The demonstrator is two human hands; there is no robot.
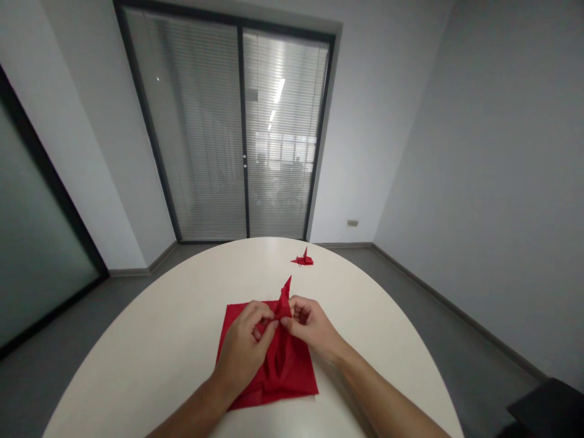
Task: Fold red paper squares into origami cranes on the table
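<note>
Near the 6 o'clock edge of the white tabletop (173, 328), the left hand (244, 350) and right hand (310, 328) both pinch a raised fold of the red cloth (292, 371), with a small red folded figure (303, 260) lying at 12 o'clock.

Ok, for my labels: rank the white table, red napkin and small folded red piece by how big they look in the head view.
1. white table
2. red napkin
3. small folded red piece, smallest, though farther from the camera.

matt red cloth napkin (274, 365), smooth white table (173, 340), small red folded figure (303, 260)
</note>
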